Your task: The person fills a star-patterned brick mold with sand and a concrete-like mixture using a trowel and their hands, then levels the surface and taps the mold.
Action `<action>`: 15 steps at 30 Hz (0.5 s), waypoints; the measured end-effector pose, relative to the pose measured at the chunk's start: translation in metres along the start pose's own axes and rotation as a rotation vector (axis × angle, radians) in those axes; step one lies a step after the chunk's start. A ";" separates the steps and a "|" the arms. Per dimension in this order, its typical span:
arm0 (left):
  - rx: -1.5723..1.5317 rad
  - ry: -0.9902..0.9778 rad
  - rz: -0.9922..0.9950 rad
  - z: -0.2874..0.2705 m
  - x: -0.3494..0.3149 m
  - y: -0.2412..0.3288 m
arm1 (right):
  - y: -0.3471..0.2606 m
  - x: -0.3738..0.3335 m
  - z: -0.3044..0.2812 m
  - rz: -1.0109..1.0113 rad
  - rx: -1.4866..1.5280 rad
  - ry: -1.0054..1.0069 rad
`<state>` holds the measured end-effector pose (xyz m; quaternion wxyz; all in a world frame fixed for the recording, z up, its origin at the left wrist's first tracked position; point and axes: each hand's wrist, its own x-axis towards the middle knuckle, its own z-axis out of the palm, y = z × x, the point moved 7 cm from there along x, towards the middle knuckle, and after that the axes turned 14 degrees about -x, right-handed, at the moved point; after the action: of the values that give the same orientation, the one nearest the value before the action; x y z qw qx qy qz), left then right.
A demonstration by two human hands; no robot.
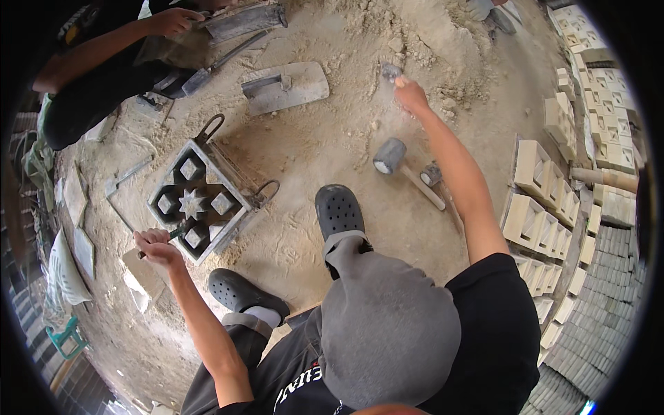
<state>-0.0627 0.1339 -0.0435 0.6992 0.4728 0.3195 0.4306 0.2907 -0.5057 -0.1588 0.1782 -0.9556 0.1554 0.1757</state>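
My left hand (158,247) is closed round a slim tool with a dark green handle (178,232); its far end reaches over the near-left side of a metal block mould (242,202). A star-shaped piece (193,202) lies at the mould's centre among cross-shaped hollows, and wire loop handles stick up from its far side. My right arm stretches forward, and the right hand (412,96) grips a small tool with a pale handle and a grey, dusty head (391,71), low over loose sand. Whether that head is a blade or a scoop, I cannot tell.
A mallet (390,155) and a second hammer (431,173) lie below my right forearm. Beyond the mould rests a steel float (286,88). A co-worker's hand (173,22) holds a metal tool at the upper left. Sand (443,48) is heaped ahead; cast blocks (539,225) line the right.
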 end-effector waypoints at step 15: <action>0.057 0.035 -0.087 0.009 0.013 -0.005 | 0.002 0.027 -0.022 0.096 0.586 0.050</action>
<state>-0.0479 0.1416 -0.0459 0.6978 0.4705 0.3642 0.3987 0.3198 -0.5226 -0.1505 0.4343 -0.8590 0.2487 0.1081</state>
